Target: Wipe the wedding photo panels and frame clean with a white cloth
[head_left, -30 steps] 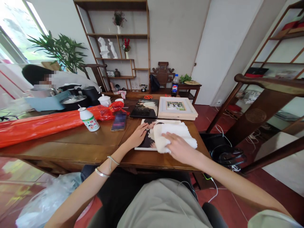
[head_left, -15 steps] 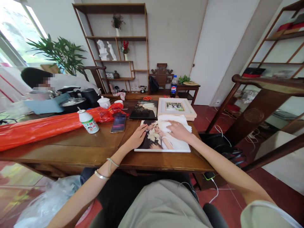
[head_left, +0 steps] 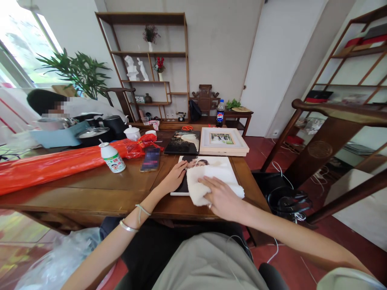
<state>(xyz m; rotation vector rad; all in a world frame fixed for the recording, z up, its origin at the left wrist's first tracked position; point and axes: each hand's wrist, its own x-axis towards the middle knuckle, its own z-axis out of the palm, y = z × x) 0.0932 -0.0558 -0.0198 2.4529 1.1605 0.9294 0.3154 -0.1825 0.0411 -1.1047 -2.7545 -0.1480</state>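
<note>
A flat photo print (head_left: 211, 162) lies on the wooden table (head_left: 90, 189) in front of me. My left hand (head_left: 173, 180) rests flat on its left edge with the fingers stretched out. My right hand (head_left: 220, 197) presses a white cloth (head_left: 205, 181) down on the near part of the print, fingers spread over the cloth. The cloth covers most of the picture's lower half.
Behind the print lie a dark photo print (head_left: 184, 142) and a white framed picture (head_left: 223, 141). A phone (head_left: 150, 158), a small white bottle (head_left: 111, 157) and a long red plastic bag (head_left: 57, 163) lie to the left. Another person (head_left: 57, 105) sits at the far left. A wooden chair (head_left: 329, 141) stands to the right.
My right hand has pulled the white cloth from the print's far end back to its near end. The left hand has stayed on the print's left edge.
</note>
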